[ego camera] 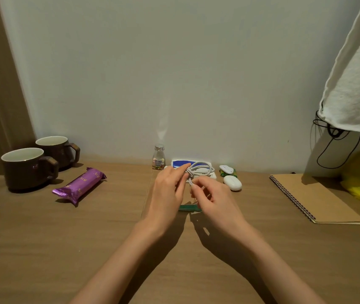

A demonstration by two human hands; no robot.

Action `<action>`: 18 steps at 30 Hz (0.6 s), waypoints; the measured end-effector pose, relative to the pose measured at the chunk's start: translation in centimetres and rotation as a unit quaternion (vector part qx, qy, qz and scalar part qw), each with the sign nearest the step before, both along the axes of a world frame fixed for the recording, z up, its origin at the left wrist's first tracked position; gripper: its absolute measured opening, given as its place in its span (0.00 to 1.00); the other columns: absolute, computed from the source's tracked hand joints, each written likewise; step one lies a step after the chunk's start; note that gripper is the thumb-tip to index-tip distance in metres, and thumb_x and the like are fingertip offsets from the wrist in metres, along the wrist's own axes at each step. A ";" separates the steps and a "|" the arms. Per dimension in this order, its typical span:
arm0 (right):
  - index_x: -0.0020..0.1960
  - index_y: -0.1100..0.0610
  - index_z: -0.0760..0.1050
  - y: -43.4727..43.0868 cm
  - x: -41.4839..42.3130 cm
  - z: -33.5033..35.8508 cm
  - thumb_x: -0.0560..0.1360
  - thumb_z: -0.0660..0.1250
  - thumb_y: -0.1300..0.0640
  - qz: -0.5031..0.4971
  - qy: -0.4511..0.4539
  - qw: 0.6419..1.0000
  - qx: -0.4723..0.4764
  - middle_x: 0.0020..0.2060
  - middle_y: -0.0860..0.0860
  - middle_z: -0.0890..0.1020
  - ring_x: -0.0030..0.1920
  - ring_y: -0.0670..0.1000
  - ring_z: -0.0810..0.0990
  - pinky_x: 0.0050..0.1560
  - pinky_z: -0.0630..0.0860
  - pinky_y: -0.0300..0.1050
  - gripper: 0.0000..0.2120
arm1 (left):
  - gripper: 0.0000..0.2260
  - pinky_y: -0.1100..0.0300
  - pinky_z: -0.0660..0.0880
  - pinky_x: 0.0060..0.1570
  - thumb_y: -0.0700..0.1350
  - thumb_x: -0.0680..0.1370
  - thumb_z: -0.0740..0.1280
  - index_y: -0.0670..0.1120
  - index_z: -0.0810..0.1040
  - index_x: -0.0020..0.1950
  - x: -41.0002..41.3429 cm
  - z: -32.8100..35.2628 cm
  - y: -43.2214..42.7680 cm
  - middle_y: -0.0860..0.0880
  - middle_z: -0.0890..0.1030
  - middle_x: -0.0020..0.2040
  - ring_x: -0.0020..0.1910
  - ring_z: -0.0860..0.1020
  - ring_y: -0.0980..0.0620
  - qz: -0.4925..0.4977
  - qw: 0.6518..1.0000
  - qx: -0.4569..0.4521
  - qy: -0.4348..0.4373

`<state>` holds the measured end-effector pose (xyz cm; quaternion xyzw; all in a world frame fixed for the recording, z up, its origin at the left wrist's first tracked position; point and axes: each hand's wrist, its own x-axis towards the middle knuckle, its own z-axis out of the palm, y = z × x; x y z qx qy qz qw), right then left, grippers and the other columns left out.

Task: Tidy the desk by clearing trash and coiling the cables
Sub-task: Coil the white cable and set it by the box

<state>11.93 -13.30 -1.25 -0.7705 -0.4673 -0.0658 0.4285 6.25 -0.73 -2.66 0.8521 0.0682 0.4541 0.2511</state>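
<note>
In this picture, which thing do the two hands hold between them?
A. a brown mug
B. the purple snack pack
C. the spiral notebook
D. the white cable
D: the left hand holds the loops of the white cable, and the right hand pinches its loose end just below them.

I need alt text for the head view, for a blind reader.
The left hand holds a coiled white cable while the right hand pinches its end, over a wooden desk. Two brown mugs and a purple snack pack sit at left.
</note>
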 end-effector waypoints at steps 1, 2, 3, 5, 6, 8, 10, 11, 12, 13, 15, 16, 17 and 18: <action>0.47 0.51 0.75 -0.1 0.1 0.1 0.80 0.59 0.55 -0.002 0.001 1.000 0.005 0.40 0.45 0.79 0.42 0.45 0.78 0.40 0.77 0.39 0.07 | 0.15 0.74 0.65 0.39 0.41 0.79 0.62 0.46 0.75 0.66 0.1 0.0 0.0 0.53 0.72 0.45 0.43 0.69 0.57 0.002 1.000 0.004 0.003; 0.47 0.52 0.76 -0.2 0.2 0.2 0.80 0.60 0.55 -0.004 0.000 1.000 0.008 0.40 0.45 0.79 0.41 0.46 0.78 0.39 0.78 0.41 0.07 | 0.15 0.74 0.65 0.39 0.42 0.79 0.62 0.46 0.75 0.66 0.1 0.0 -0.1 0.54 0.73 0.45 0.43 0.70 0.57 0.000 1.000 -0.001 0.005; 0.47 0.52 0.76 -0.3 0.2 0.3 0.80 0.60 0.55 -0.005 -0.002 1.000 0.009 0.39 0.45 0.79 0.41 0.46 0.78 0.39 0.77 0.42 0.07 | 0.15 0.74 0.66 0.39 0.42 0.80 0.61 0.47 0.75 0.66 0.2 0.0 -0.1 0.53 0.74 0.46 0.44 0.72 0.57 -0.005 1.000 -0.024 0.012; 0.46 0.49 0.75 -0.5 0.3 0.3 0.80 0.60 0.56 -0.004 -0.016 1.000 0.001 0.39 0.43 0.78 0.41 0.45 0.77 0.39 0.76 0.40 0.07 | 0.14 0.75 0.70 0.40 0.45 0.80 0.60 0.50 0.76 0.65 0.2 0.1 0.0 0.53 0.79 0.50 0.47 0.76 0.58 -0.021 0.992 -0.123 0.032; 0.45 0.48 0.74 -0.4 0.3 0.2 0.80 0.60 0.56 -0.002 -0.027 1.000 -0.007 0.38 0.42 0.77 0.41 0.44 0.77 0.39 0.75 0.38 0.07 | 0.13 0.75 0.71 0.40 0.46 0.80 0.60 0.51 0.77 0.63 0.3 0.1 0.1 0.53 0.80 0.51 0.48 0.77 0.59 -0.039 0.981 -0.183 0.042; 0.44 0.47 0.72 -0.3 0.2 0.1 0.80 0.60 0.56 0.004 -0.044 0.999 -0.019 0.39 0.42 0.76 0.42 0.44 0.76 0.39 0.74 0.37 0.07 | 0.10 0.73 0.73 0.41 0.45 0.80 0.60 0.54 0.79 0.57 0.3 0.5 0.5 0.54 0.81 0.49 0.49 0.78 0.59 -0.085 0.954 -0.284 0.043; 0.43 0.48 0.73 -0.1 0.3 -0.1 0.80 0.60 0.56 0.008 -0.051 0.998 -0.020 0.38 0.43 0.76 0.41 0.44 0.75 0.39 0.72 0.37 0.08 | 0.09 0.72 0.71 0.36 0.43 0.80 0.61 0.53 0.79 0.52 0.3 0.8 0.8 0.55 0.79 0.40 0.40 0.77 0.62 -0.126 0.921 -0.368 0.037; 0.44 0.50 0.74 -0.1 0.5 -0.2 0.79 0.60 0.56 0.009 -0.057 0.998 -0.022 0.38 0.44 0.77 0.41 0.45 0.75 0.39 0.72 0.38 0.08 | 0.09 0.72 0.67 0.30 0.42 0.80 0.60 0.50 0.80 0.52 0.3 0.9 0.9 0.55 0.76 0.34 0.32 0.73 0.62 -0.145 0.899 -0.411 0.039; 0.44 0.51 0.75 0.0 0.6 -0.4 0.79 0.60 0.57 0.008 -0.065 0.997 -0.027 0.39 0.45 0.77 0.41 0.45 0.75 0.39 0.72 0.39 0.07 | 0.09 0.71 0.62 0.25 0.41 0.80 0.60 0.47 0.80 0.52 0.2 1.0 1.0 0.54 0.71 0.31 0.26 0.67 0.62 -0.164 0.877 -0.450 0.041; 0.45 0.52 0.75 -0.1 0.8 -0.5 0.79 0.60 0.57 0.008 -0.072 0.997 -0.034 0.39 0.46 0.78 0.41 0.46 0.75 0.39 0.71 0.39 0.07 | 0.09 0.70 0.59 0.23 0.41 0.80 0.59 0.44 0.80 0.52 0.3 0.9 1.1 0.52 0.68 0.30 0.23 0.63 0.61 -0.183 0.857 -0.481 0.043; 0.45 0.52 0.75 -0.2 1.1 -0.6 0.79 0.60 0.57 0.008 -0.074 0.996 -0.041 0.39 0.46 0.78 0.41 0.45 0.75 0.39 0.70 0.38 0.07 | 0.09 0.68 0.57 0.22 0.40 0.80 0.59 0.41 0.78 0.50 0.3 1.1 1.3 0.52 0.67 0.28 0.23 0.61 0.60 -0.216 0.817 -0.533 0.040; 0.45 0.52 0.75 -0.3 1.2 -0.6 0.79 0.60 0.57 0.009 -0.071 0.997 -0.042 0.39 0.46 0.78 0.41 0.45 0.75 0.39 0.70 0.38 0.07 | 0.08 0.68 0.57 0.21 0.40 0.80 0.59 0.40 0.77 0.50 0.3 1.2 1.4 0.52 0.68 0.28 0.22 0.61 0.59 -0.236 0.790 -0.565 0.033; 0.45 0.51 0.74 -0.3 1.3 -0.5 0.79 0.60 0.56 0.010 -0.071 0.997 -0.042 0.39 0.45 0.78 0.41 0.45 0.75 0.38 0.70 0.38 0.07 | 0.07 0.69 0.58 0.19 0.39 0.80 0.58 0.39 0.75 0.50 0.3 1.5 1.5 0.51 0.68 0.27 0.22 0.62 0.59 -0.262 0.753 -0.603 0.025; 0.45 0.50 0.74 -0.4 1.4 -0.4 0.80 0.60 0.56 0.010 -0.072 0.997 -0.041 0.39 0.45 0.78 0.41 0.45 0.75 0.38 0.70 0.38 0.07 | 0.06 0.69 0.58 0.18 0.39 0.80 0.58 0.39 0.74 0.50 0.3 1.7 1.7 0.51 0.68 0.27 0.21 0.62 0.59 -0.288 0.711 -0.641 0.018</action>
